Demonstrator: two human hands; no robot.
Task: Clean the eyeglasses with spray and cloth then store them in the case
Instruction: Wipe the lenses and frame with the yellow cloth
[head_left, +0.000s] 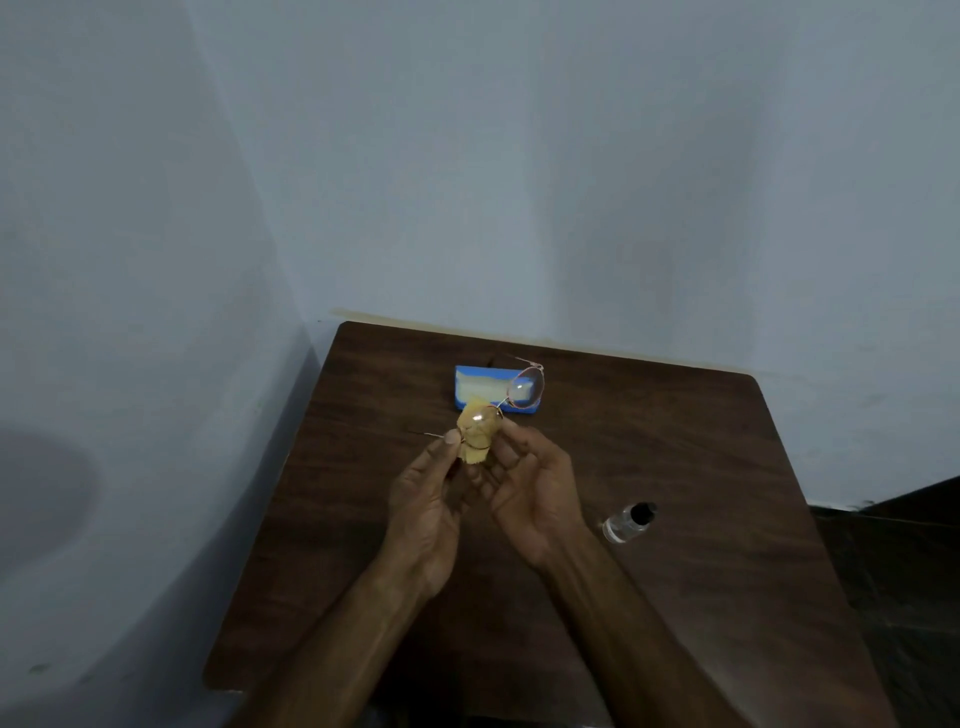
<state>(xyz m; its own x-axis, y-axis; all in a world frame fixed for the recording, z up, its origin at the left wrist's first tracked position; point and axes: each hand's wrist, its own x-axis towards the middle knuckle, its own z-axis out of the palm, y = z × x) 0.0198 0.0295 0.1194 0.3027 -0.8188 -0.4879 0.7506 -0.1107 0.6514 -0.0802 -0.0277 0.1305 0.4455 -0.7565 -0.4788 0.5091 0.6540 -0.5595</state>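
Gripping eyeglasses (525, 387) and cloth (474, 453), left hand (423, 504), right hand (530, 493) — case (470, 382) (open) behind, bottle (626, 521) right.

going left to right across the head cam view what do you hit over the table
left hand → right hand → spray bottle; the cloth, eyeglasses and blue case overlap the hands, so they are left out
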